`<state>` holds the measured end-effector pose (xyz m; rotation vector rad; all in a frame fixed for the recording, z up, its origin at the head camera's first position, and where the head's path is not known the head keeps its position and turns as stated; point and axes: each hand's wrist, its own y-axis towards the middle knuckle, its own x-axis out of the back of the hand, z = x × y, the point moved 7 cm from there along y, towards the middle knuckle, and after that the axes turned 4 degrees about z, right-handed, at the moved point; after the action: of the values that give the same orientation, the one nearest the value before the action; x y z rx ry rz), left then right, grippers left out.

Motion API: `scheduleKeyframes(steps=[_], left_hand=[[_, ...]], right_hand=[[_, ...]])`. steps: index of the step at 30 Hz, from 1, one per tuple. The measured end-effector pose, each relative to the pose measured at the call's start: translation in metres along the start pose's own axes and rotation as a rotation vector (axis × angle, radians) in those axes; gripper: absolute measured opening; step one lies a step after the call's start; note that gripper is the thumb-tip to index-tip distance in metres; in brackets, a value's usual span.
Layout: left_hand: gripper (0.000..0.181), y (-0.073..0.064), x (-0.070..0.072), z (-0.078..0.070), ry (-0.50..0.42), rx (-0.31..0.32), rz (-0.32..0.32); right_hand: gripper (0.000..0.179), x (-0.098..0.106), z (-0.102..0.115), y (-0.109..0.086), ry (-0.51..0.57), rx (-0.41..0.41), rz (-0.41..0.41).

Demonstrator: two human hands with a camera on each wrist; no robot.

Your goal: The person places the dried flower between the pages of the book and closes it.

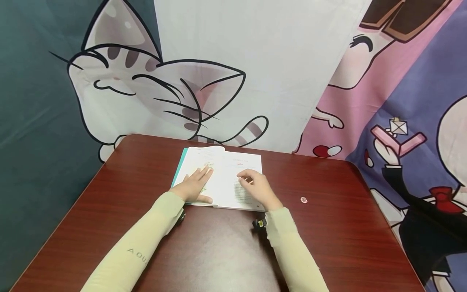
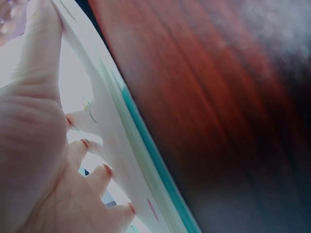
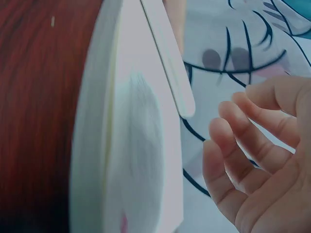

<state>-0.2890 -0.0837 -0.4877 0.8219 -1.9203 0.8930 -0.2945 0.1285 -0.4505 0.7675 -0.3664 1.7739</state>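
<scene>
An open book with a teal cover edge lies on the dark red-brown table. My left hand rests with spread fingers on its left page. The left wrist view shows that same hand palm-side, its fingertips against the paper and the teal cover edge beside it. Over the right page is my right hand, its fingers loosely bent. In the right wrist view this hand holds nothing and appears apart from the book's pages.
A small round pinkish item lies on the table right of the book. Behind the table hangs a cloth printed with cartoon figures. A dark wrist device sits by the right sleeve.
</scene>
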Motion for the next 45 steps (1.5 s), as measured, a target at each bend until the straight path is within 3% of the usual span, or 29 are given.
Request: scheduleKeyframes(steps=[5,10,19,30,37,45], left_hand=[[0.108,0.001,-0.001,-0.001,0.001,-0.002,0.005],[0.110,0.001,0.000,-0.002,-0.001,0.004,0.009],[0.112,0.001,-0.003,0.002,0.014,0.017,0.007],[0.112,0.003,-0.004,0.009,0.021,0.030,0.003],[0.111,0.001,-0.002,0.007,0.015,0.039,0.003],[0.112,0.000,-0.005,0.009,0.025,0.049,0.002]], right_hand=[[0.013,0.025,-0.004,-0.015,-0.116,0.092,-0.042],[0.013,0.046,-0.017,-0.032,-0.225,0.090,-0.060],[0.020,0.085,-0.052,-0.059,-0.251,-0.026,-0.083],[0.022,0.124,-0.086,-0.077,-0.323,-0.173,-0.086],[0.022,0.136,-0.105,-0.088,-0.311,-0.286,-0.042],[0.022,0.135,-0.123,-0.097,-0.307,-0.367,0.031]])
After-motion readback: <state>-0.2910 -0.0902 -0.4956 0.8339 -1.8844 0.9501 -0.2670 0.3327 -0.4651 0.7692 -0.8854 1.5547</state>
